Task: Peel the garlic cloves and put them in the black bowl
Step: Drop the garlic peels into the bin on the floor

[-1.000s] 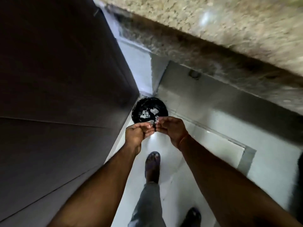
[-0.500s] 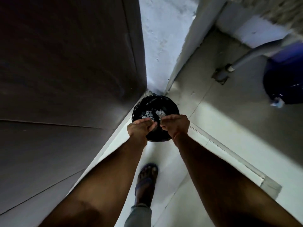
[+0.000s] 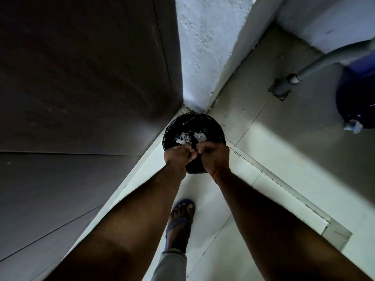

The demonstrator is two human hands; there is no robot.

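Note:
A round black bin (image 3: 211,126) lined with a black bag stands on the floor in the corner. White garlic skins (image 3: 184,137) lie inside it. My left hand (image 3: 177,157) and my right hand (image 3: 215,157) are held together just above the bin's near rim, with the fingers curled inward and the fingertips meeting. A small pale piece, the garlic clove (image 3: 191,149), shows between the fingertips, and both hands pinch it. Most of the clove is hidden by my fingers. No black bowl is in view.
A dark cabinet panel (image 3: 81,98) fills the left side. A rough white wall (image 3: 198,47) meets it at the corner. A grey pipe (image 3: 316,67) and a blue container (image 3: 355,94) are at the right. My sandalled foot (image 3: 180,218) stands on the pale tiled floor (image 3: 274,155).
The view has swung away from the stone counter edge toward the corner and the blue container. My hands stay pressed together and now sit further over the bin.

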